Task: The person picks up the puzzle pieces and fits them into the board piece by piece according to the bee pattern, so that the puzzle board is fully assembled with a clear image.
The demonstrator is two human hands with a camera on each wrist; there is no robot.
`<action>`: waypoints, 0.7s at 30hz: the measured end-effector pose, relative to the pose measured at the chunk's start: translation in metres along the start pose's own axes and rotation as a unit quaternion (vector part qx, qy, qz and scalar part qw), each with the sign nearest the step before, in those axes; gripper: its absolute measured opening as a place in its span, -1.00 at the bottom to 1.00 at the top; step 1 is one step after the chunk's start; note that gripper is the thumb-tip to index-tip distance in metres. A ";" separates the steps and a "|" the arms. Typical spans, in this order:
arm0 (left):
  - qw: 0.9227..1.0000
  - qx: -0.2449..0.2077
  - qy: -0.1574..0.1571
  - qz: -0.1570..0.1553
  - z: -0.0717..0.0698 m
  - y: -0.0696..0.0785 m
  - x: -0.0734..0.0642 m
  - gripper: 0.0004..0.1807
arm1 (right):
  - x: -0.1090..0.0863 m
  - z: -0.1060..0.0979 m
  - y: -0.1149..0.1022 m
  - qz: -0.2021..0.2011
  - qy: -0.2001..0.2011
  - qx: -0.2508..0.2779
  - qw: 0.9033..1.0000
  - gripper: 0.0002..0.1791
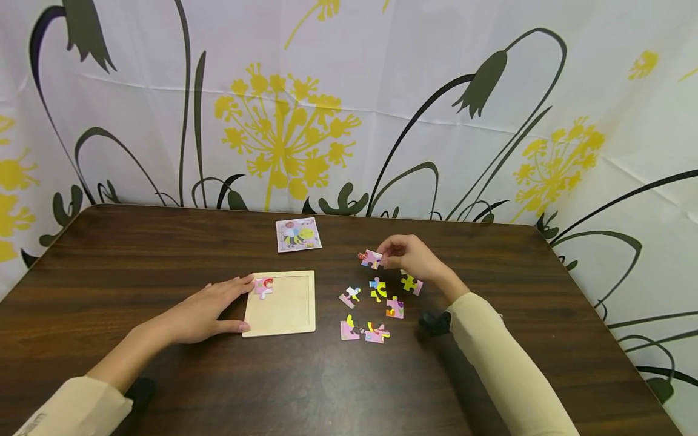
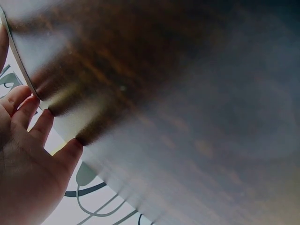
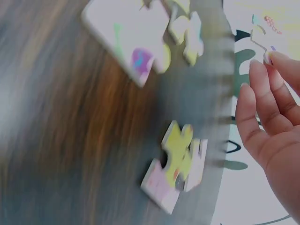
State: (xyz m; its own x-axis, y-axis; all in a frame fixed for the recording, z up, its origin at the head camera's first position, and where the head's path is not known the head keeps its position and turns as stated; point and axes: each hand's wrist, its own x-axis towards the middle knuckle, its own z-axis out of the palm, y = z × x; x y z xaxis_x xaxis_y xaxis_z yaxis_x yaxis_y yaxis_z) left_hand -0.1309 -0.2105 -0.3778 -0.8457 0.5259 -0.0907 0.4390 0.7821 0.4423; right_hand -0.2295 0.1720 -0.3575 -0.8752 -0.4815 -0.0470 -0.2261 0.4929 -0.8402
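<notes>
- The left hand (image 1: 209,310), fingers loosely extended, touches the left edge of the wooden tray (image 1: 286,316), presumably steadying it.
- The right hand (image 1: 413,258) pinches a puzzle piece (image 1: 371,260) above the counter (image 1: 218,381), leaving its picture uncovered.
- Right wrist view reveals that palm; head view shows the corner piece (image 1: 264,287) inside the wooden tray.

Glaring softly off the surface (image 1: 322,387) at the head view's bottom centre; blurring across both wrist views.
</notes>
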 end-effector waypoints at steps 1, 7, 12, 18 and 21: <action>1.000 0.000 0.000 0.000 0.000 0.000 0.000 -0.10 | 0.000 0.001 -0.001 -0.003 -0.002 0.010 1.000 -0.86; 1.000 -0.002 -0.001 -0.002 0.000 0.000 0.000 -0.10 | 0.006 0.011 -0.010 -0.017 -0.011 0.078 0.997 -0.84; 1.000 -0.003 -0.005 -0.006 0.000 0.000 0.000 -0.09 | 0.015 0.025 -0.018 -0.019 -0.016 0.134 0.991 -0.83; 1.000 -0.006 -0.006 -0.001 -0.002 0.001 0.000 -0.10 | 0.026 0.046 -0.030 -0.026 -0.030 0.152 0.988 -0.84; 1.000 -0.008 -0.007 0.001 -0.003 0.002 0.001 -0.10 | 0.031 0.057 -0.037 -0.018 -0.039 0.152 0.987 -0.84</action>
State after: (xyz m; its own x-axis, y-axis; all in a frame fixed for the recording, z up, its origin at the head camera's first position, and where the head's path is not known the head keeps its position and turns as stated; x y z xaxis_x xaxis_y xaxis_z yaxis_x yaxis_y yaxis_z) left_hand -0.1315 -0.2096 -0.3749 -0.8404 0.5321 -0.1028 0.4357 0.7762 0.4557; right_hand -0.2235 0.0974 -0.3591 -0.8307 -0.5549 -0.0448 -0.1076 0.2389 -0.9651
